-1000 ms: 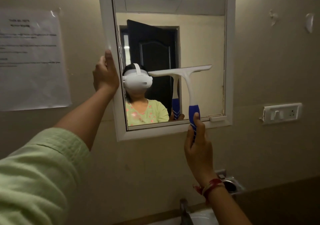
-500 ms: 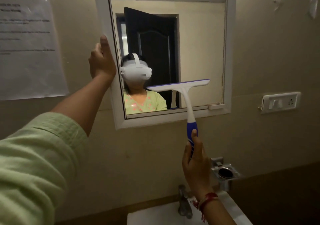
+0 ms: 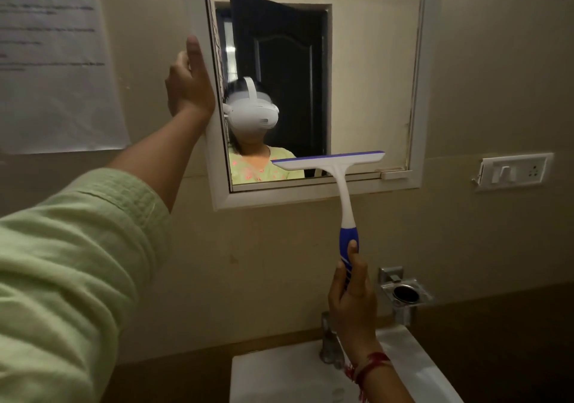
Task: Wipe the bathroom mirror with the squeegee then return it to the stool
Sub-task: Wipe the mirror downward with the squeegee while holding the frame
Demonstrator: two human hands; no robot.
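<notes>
1. Lower than half a second ago, the squeegee (image 3: 343, 197) has its blade near the bottom edge of the mirror (image 3: 366, 76), with little glass left beneath it.
2. Right hand (image 3: 352, 300) grips the blue handle, fingers wrapped round it, below the white frame.
3. Left hand (image 3: 189, 86) rests straight-fingered on the frame's left edge.
4. Beige wall all round; a white sink (image 3: 279, 378) and a tap (image 3: 327, 340) lie underneath.

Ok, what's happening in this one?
A person is wiping the mirror. The right hand grips the squeegee by its blue handle, with the blade across the lower glass, near the bottom frame. The left hand rests flat on the mirror's left frame. A sink is below.
</notes>
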